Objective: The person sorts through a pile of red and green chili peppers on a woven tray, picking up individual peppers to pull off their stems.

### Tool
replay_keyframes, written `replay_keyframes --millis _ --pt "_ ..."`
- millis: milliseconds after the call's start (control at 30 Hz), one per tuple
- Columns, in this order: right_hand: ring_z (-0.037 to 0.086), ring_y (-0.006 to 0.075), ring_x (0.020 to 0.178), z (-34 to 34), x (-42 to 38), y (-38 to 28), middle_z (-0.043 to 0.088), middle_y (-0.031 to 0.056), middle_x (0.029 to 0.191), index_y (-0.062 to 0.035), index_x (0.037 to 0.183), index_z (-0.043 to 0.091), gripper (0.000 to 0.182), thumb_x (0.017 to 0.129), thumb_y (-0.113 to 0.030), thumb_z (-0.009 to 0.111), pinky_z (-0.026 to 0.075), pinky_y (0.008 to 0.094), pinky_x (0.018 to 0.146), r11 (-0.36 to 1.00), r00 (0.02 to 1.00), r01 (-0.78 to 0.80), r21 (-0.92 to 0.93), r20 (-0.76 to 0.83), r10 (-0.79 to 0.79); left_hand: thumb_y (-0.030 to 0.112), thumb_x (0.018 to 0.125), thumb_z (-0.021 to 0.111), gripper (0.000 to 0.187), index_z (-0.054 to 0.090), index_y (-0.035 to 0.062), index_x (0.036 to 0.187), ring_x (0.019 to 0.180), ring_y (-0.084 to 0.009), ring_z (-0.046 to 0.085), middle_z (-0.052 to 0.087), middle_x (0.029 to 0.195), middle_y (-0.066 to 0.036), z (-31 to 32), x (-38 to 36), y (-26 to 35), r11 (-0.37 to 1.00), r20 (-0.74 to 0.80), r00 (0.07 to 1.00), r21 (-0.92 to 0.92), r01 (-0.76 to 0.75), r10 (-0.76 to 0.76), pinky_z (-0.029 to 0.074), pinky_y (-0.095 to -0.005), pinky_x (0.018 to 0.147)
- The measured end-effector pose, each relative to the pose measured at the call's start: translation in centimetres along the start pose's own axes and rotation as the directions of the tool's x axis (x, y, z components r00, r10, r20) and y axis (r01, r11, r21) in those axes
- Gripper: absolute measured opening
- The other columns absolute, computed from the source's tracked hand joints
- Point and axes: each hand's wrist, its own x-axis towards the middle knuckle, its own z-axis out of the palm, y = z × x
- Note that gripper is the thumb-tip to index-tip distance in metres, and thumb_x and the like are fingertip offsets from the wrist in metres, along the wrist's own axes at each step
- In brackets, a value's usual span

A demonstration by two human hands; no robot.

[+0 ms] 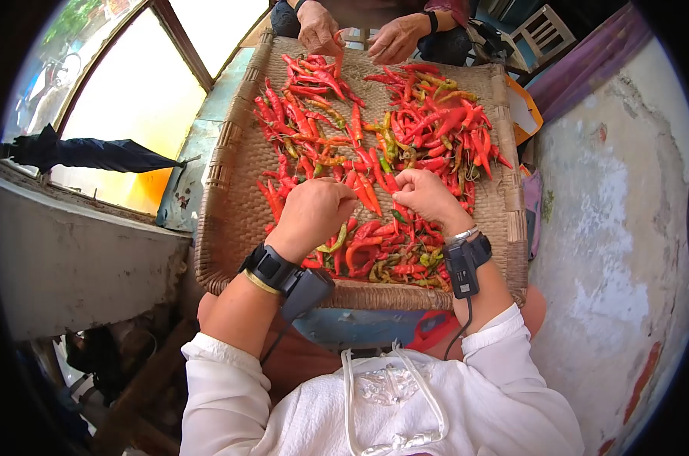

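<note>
Red chili peppers (434, 125), mixed with some green and yellowish ones, lie in loose heaps on a shallow woven basket tray (234, 175). Over the near half of the tray is my left hand (314, 215), its fingers curled closed. Its fingertips are turned away, so what they hold is hidden; red-orange peppers (369, 193) show right beside them. My right hand (431, 199) is pinched closed a short way to the right, at the end of a red chili pepper (391, 182). Below both hands spreads a heap of red peppers (366, 247), with shrivelled greenish ones (417, 270) at its right.
Across the tray, another person's two hands (319, 29) (399, 39) work over the far edge, one at a red pepper. A folded dark umbrella (109, 152) lies by the window at left. A rough wall (610, 228) stands close on the right.
</note>
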Motion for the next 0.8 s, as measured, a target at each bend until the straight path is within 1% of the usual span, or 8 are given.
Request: replay_keyframes --millis 100,167,233,333,433,600,667,800 --pt "0.057 0.0101 0.063 0.0 1.4 -1.5 0.059 0.0048 0.069 0.002 0.095 0.058 0.026 0.074 -0.013 0.063 0.045 0.0235 0.053 0.995 0.988 -0.093 0.027 0.129 0.089 0.016 0.074 0.062 0.013 0.065 0.0049 0.08 0.067 -0.0292 0.058 0.059 0.071 -0.013 0.2 -0.1 -0.2 0.999 -0.019 0.999 -0.023 0.025 -0.026 0.045 -0.0386 0.061" --pt "0.056 0.0089 0.061 0.3 1.7 -3.6 0.058 0.0048 0.073 0.003 0.1 0.055 0.03 0.078 -0.016 0.063 0.044 0.0195 0.05 0.679 0.991 0.092 0.729 -0.132 0.008 0.015 0.073 0.063 0.014 0.064 0.0042 0.082 0.067 -0.0276 0.058 0.059 0.073 -0.013 0.4 -0.1 -0.3 0.998 -0.067 0.998 -0.06 -0.009 0.005 0.046 -0.037 0.06" --pt "0.054 0.007 0.057 0.9 1.9 -3.4 0.058 0.0042 0.076 0.0031 0.103 0.054 0.033 0.083 -0.022 0.059 0.041 0.0171 0.045 0.668 0.989 0.099 0.738 -0.146 0.015 0.013 0.072 0.064 0.014 0.064 0.0038 0.083 0.067 -0.0262 0.058 0.059 0.074 -0.012 0.4 -0.2 -0.2 0.994 -0.098 0.995 -0.105 -0.018 0.008 0.046 -0.0353 0.059" --pt "0.05 0.004 0.052 2.9 0.6 -1.8 0.056 0.0007 0.068 -0.0023 0.098 0.057 0.033 0.086 -0.033 0.054 0.035 0.016 0.039 0.793 0.986 -0.119 0.598 0.168 0.02 0.009 0.071 0.065 0.014 0.063 0.003 0.084 0.066 -0.0234 0.059 0.059 0.074 -0.011 0.7 0.0 -0.1 0.976 -0.124 0.992 -0.208 -0.06 0.035 0.046 -0.032 0.058" --pt "0.049 0.0035 0.052 4.1 0.0 -1.4 0.055 -0.0015 0.063 -0.0075 0.087 0.058 0.022 0.085 -0.029 0.056 0.036 0.0164 0.043 0.501 0.951 -0.258 0.826 0.309 -0.019 0.006 0.07 0.065 0.013 0.063 0.0025 0.083 0.065 -0.0216 0.059 0.058 0.072 -0.01 1.0 0.2 -0.3 0.956 -0.07 0.994 -0.274 -0.102 0.087 0.047 -0.0296 0.058" --pt "0.049 0.004 0.052 3.3 -0.1 -0.6 0.056 -0.0015 0.065 -0.0076 0.087 0.057 0.014 0.083 -0.021 0.059 0.04 0.0171 0.046 0.445 0.928 -0.288 0.848 0.362 -0.089 0.007 0.072 0.065 0.012 0.06 0.001 0.081 0.064 -0.0194 0.06 0.059 0.069 -0.01 0.8 0.3 0.2 0.959 0.055 0.993 -0.269 -0.087 0.105 0.047 -0.0286 0.058" --pt "0.05 0.0042 0.052 3.1 -0.6 -1.0 0.056 -0.0012 0.065 -0.0072 0.087 0.057 0.011 0.083 -0.017 0.059 0.042 0.0173 0.046 0.479 0.928 -0.294 0.827 0.367 -0.063 0.009 0.074 0.065 0.014 0.057 0.0003 0.08 0.063 -0.0176 0.06 0.06 0.069 -0.01 0.7 0.3 0.5 0.938 0.025 0.994 -0.331 0.107 -0.104 0.047 -0.0294 0.057" --pt "0.052 0.0042 0.052 3.0 -0.7 -0.9 0.058 -0.0004 0.066 -0.0062 0.086 0.057 0.01 0.083 -0.015 0.059 0.044 0.0167 0.046 0.515 0.92 -0.255 0.818 0.37 -0.131 0.01 0.074 0.065 0.016 0.054 0.0 0.079 0.063 -0.0158 0.06 0.06 0.069 -0.011 1.1 0.7 0.1 0.874 0.111 0.974 -0.431 0.225 -0.196 0.047 -0.0296 0.056"
